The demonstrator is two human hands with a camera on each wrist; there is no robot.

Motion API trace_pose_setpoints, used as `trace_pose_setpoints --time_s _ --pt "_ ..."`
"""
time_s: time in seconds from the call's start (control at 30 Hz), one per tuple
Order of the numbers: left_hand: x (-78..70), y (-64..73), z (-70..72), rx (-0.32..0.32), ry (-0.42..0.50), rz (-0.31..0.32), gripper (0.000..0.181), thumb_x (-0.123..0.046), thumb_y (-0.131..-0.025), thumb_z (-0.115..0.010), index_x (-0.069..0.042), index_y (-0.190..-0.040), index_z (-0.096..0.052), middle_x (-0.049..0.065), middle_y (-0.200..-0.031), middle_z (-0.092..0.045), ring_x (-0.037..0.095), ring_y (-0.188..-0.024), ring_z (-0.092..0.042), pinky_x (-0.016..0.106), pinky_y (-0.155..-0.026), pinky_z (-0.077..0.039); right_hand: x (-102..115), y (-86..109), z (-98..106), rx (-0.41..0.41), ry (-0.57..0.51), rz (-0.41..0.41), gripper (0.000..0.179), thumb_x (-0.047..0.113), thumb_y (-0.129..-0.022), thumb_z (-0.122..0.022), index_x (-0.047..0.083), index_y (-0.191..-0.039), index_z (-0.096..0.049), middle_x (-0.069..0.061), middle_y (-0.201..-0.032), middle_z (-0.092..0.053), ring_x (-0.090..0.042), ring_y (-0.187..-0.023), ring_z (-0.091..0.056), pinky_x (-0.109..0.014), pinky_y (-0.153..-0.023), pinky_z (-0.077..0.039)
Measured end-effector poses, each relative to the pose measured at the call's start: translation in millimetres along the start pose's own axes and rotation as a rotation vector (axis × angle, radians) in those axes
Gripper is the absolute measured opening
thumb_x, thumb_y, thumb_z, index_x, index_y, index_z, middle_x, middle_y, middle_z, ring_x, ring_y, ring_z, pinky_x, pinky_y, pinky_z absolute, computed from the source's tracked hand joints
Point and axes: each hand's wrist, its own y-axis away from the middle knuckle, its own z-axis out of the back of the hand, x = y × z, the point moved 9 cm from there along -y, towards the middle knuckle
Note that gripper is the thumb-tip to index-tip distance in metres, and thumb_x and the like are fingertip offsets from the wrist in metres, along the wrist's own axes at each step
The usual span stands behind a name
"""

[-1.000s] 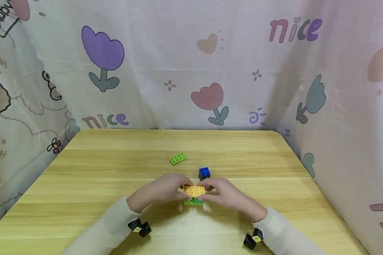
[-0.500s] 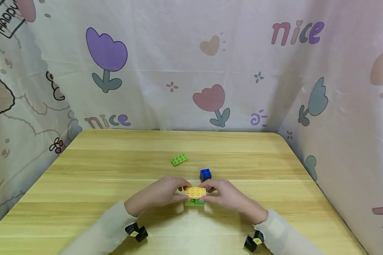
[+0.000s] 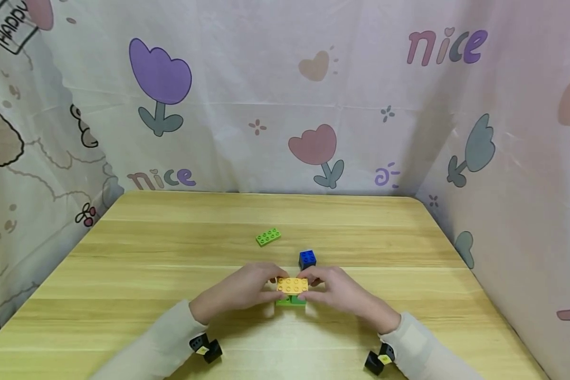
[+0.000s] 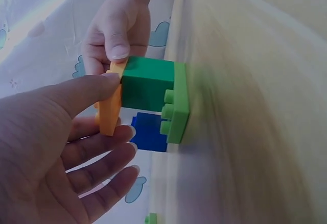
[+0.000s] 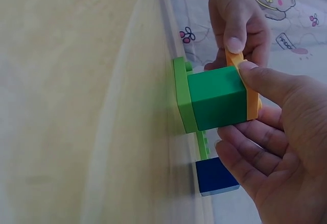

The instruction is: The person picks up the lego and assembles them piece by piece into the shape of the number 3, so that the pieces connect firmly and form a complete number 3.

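A yellow-orange eight-stud building plate (image 3: 292, 285) lies on top of a dark green block (image 4: 148, 83). That block stands on the right part of a light green plate (image 4: 179, 106), whose left studs are bare. My left hand (image 3: 244, 287) pinches the left end of the yellow plate between thumb and fingers. At the opposite end my right hand (image 3: 334, 287) pinches it too, its thumb (image 5: 260, 73) at the near edge. In the right wrist view, the dark green block touches both plates. The lower fingers of the left hand (image 4: 102, 168) are spread loosely below the plate.
Just behind the right hand stands a blue block (image 3: 307, 258) on the wooden table (image 3: 171, 237). Farther back and to the left lies another light green plate (image 3: 268, 237). A printed cloth (image 3: 247, 79) hangs around the back and sides of the table.
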Motion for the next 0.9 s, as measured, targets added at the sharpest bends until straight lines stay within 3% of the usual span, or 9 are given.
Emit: trace_pose_setpoints --time_s 0.3,0.57,0.9 --pt "0.2 -1.6 -2.3 -0.013 0.020 0.004 0.038 -0.046 -0.082 -0.058 -0.020 -0.109 -0.059 -0.013 -0.096 -0.056 0.003 -0.081 -0.053 0.019 -0.068 -0.044 -3.4 0.6 4.4 0.011 -0.013 -0.048 0.043 0.049 -0.080 -0.057 0.024 -0.115 -0.056 0.016 -0.104 -0.057 -0.004 -0.089 -0.055 -0.030 -0.077 -0.046" --pt "-2.1 -0.9 -3.5 -0.014 0.031 -0.003 0.047 -0.052 -0.082 -0.053 -0.021 -0.116 -0.056 -0.013 -0.098 -0.056 0.001 -0.082 -0.051 0.020 -0.071 -0.044 -11.9 -1.4 20.8 -0.110 -0.028 -0.054 0.048 0.047 -0.083 -0.055 0.013 -0.116 -0.056 0.003 -0.109 -0.060 -0.014 -0.095 -0.056 -0.032 -0.080 -0.046" --pt "-5.6 0.2 -3.7 -0.025 0.015 -0.001 0.045 -0.050 -0.084 -0.052 -0.021 -0.118 -0.056 -0.014 -0.091 -0.053 0.002 -0.072 -0.048 0.016 -0.061 -0.041 -23.7 0.3 33.2 -0.207 0.071 -0.091 0.046 0.043 -0.081 -0.061 0.018 -0.119 -0.056 0.007 -0.116 -0.055 -0.017 -0.097 -0.055 -0.034 -0.079 -0.046"
